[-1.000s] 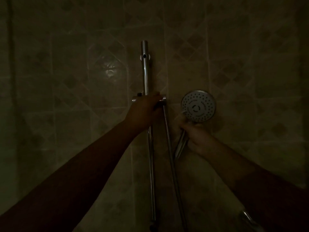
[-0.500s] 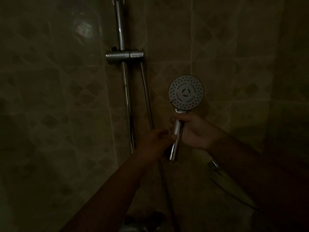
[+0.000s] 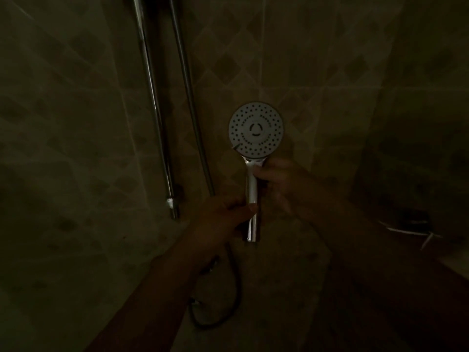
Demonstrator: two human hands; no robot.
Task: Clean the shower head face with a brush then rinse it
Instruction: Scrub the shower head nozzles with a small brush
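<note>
We see a very dim shower corner with a tiled wall, a metal rail and a hose beside it. We hold the shower head upright, its round face turned to us. Our right hand has its fingers closed on the top of the handle; our left hand clamps the lower handle.

Count in the dim shower stall
One shower head, two hands on its handle: left hand, right hand; one rail, one hose.
</note>
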